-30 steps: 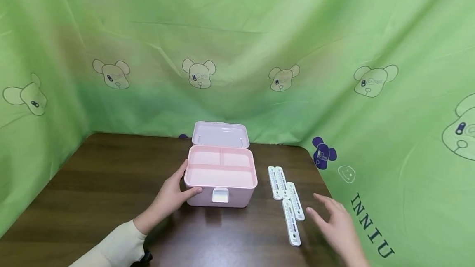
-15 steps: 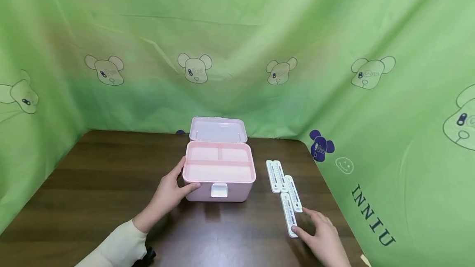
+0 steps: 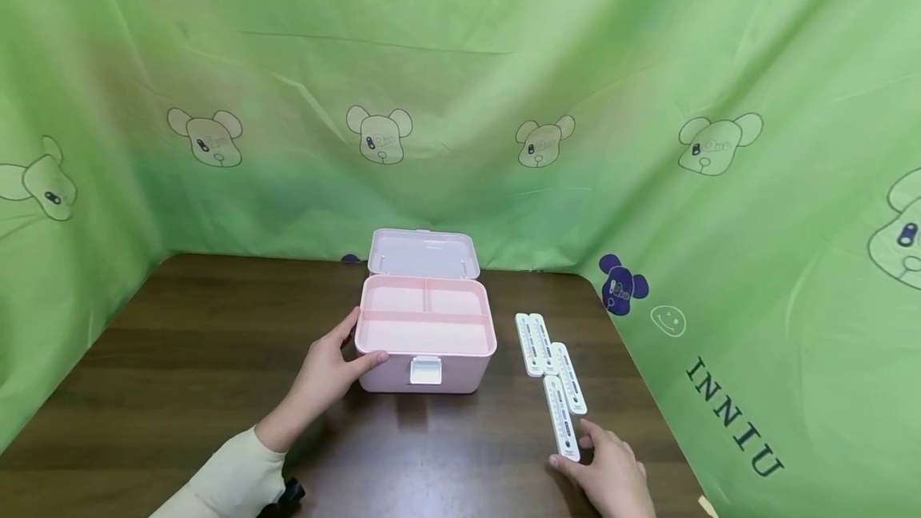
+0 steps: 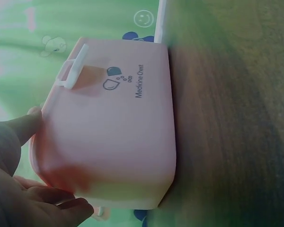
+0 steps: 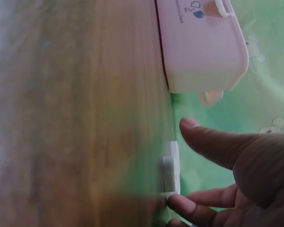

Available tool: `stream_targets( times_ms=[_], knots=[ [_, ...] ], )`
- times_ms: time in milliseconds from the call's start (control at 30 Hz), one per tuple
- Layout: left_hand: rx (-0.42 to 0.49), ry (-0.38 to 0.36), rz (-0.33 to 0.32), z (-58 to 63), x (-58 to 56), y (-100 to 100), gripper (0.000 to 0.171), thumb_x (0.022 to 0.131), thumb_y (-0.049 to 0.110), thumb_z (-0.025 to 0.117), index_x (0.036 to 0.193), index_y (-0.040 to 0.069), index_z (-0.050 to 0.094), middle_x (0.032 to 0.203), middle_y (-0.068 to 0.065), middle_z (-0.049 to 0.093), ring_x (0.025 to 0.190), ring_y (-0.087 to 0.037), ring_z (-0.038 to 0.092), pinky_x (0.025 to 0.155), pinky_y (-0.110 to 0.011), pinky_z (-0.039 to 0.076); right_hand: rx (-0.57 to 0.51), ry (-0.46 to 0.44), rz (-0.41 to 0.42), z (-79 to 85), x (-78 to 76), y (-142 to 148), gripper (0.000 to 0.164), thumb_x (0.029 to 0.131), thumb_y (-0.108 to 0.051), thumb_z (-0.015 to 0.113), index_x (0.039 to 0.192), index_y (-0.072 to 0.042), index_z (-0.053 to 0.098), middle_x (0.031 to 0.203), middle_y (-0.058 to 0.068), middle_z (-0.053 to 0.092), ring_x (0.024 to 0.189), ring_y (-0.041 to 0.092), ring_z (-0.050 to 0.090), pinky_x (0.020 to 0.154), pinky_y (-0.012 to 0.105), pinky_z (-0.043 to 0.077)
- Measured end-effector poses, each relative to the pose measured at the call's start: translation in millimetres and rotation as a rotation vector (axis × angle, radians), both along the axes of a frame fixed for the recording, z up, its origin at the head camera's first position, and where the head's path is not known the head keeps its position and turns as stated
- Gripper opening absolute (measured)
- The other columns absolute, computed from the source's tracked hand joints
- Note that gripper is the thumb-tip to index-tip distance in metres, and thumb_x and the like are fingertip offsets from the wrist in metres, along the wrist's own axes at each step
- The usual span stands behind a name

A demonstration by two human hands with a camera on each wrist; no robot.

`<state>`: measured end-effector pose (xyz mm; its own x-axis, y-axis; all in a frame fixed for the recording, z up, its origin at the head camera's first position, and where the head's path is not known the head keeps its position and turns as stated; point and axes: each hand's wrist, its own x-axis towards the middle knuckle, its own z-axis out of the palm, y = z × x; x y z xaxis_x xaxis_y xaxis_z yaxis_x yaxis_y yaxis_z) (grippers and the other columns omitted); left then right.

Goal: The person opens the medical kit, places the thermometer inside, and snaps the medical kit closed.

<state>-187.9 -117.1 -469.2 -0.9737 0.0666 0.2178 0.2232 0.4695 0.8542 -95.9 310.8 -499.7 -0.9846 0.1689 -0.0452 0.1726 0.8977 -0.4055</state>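
A pink medicine chest (image 3: 424, 334) stands on the table with its lid (image 3: 424, 254) tipped back; its divided tray holds nothing. My left hand (image 3: 324, 374) grips its front left corner, thumb on the front by the rim and fingers along the left side. Several white thermometer strips (image 3: 528, 344) lie right of the chest. My right hand (image 3: 608, 470) is at the near end of the closest thermometer (image 3: 561, 418), thumb left of it and fingers at its right. In the right wrist view, the thumb (image 5: 213, 142) stands apart from the strip (image 5: 171, 170), with a fingertip beside it.
A brown wooden table (image 3: 216, 358) carries everything. Green cloth (image 3: 460, 86) printed with bear heads hangs behind and at both sides. A white latch (image 4: 75, 66) sticks out from the chest's front.
My right hand has come down from the right to the near end of the closest thermometer, then shifted slightly nearer to me. The left hand keeps its place on the chest.
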Motion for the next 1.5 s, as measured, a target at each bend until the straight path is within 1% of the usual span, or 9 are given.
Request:
stream_targets(
  times_ms=[200,333,467,633,767,1000,1167,1400,1500],
  knots=[
    [0.014,-0.003,-0.021,-0.8,0.1,0,0.097,0.084,0.043,0.085,0.158,0.003,0.036,0.158,-0.013,0.045,0.141,-0.033,0.049,0.111,-0.051,0.047,0.009,-0.023,-0.034,-3.5,0.1,-4,0.095,0.067,-0.062,0.087,0.136,-0.002,0.062,0.097,0.001,0.068,0.097,0.028,0.061,0.076,0.051,0.042],
    [0.013,0.003,-0.024,-0.5,0.0,0,0.097,0.084,0.044,0.085,0.158,0.003,0.037,0.157,-0.014,0.046,0.139,-0.034,0.051,0.11,-0.051,0.048,0.031,-0.007,-0.033,-3.6,-0.1,-5,0.083,0.069,-0.06,0.087,0.128,-0.004,0.066,0.091,-0.003,0.067,0.092,0.026,0.061,0.076,0.053,0.043],
    [0.016,-0.005,-0.024,-0.6,-1.2,-2,0.097,0.084,0.044,0.085,0.158,0.004,0.038,0.157,-0.014,0.046,0.138,-0.033,0.053,0.11,-0.049,0.049,0.027,0.027,-0.043,-3.3,-0.8,-6,0.068,0.073,-0.053,0.087,0.121,-0.008,0.07,0.086,-0.007,0.068,0.09,0.025,0.062,0.073,0.049,0.041],
    [0.017,-0.009,-0.018,-0.5,-2.1,-4,0.096,0.084,0.043,0.085,0.157,0.003,0.038,0.157,-0.015,0.046,0.137,-0.034,0.054,0.108,-0.049,0.05,0.01,0.051,-0.048,-1.9,-3.1,-7,0.051,0.077,-0.048,0.086,0.109,-0.012,0.072,0.085,-0.007,0.07,0.089,0.025,0.064,0.071,0.047,0.04],
    [0.026,-0.012,-0.025,0.5,-1.9,-3,0.095,0.084,0.04,0.086,0.157,0.002,0.039,0.156,-0.016,0.047,0.136,-0.034,0.055,0.108,-0.049,0.05,-0.024,0.041,-0.069,-2.8,-3.5,-5,0.045,0.077,-0.046,0.086,0.103,-0.012,0.072,0.086,-0.006,0.071,0.087,0.023,0.065,0.072,0.049,0.041],
    [0.027,-0.022,-0.029,0.5,-0.2,-2,0.094,0.084,0.037,0.086,0.157,0.001,0.038,0.156,-0.017,0.046,0.136,-0.035,0.055,0.107,-0.048,0.051,-0.093,0.031,-0.109,-8.9,-2.5,1,0.039,0.077,-0.04,0.086,0.103,-0.014,0.073,0.087,-0.006,0.07,0.082,0.017,0.062,0.072,0.044,0.041],
    [0.03,-0.027,-0.026,-0.8,0.5,-3,0.094,0.084,0.036,0.086,0.156,0.0,0.038,0.156,-0.018,0.046,0.136,-0.035,0.055,0.107,-0.048,0.051,-0.12,0.044,-0.123,-4.2,-3.0,4,0.037,0.078,-0.036,0.085,0.106,-0.015,0.074,0.087,-0.006,0.068,0.077,0.013,0.058,0.071,0.04,0.041],
    [0.038,-0.024,-0.027,-1.2,-0.4,-2,0.093,0.084,0.034,0.086,0.156,-0.001,0.038,0.155,-0.018,0.047,0.134,-0.035,0.056,0.107,-0.047,0.051,-0.158,0.097,-0.082,6.8,-9.7,11,0.037,0.079,-0.029,0.086,0.111,-0.013,0.075,0.089,-0.004,0.07,0.081,0.009,0.059,0.07,0.031,0.044],
    [0.042,-0.016,-0.027,-0.8,-1.3,-2,0.093,0.084,0.033,0.087,0.156,0.0,0.039,0.155,-0.018,0.047,0.134,-0.034,0.057,0.107,-0.047,0.051,-0.179,0.163,-0.038,13.2,-15.0,15,0.036,0.08,-0.026,0.086,0.111,-0.011,0.075,0.092,-0.002,0.069,0.083,0.01,0.058,0.072,0.028,0.045]
  ],
)
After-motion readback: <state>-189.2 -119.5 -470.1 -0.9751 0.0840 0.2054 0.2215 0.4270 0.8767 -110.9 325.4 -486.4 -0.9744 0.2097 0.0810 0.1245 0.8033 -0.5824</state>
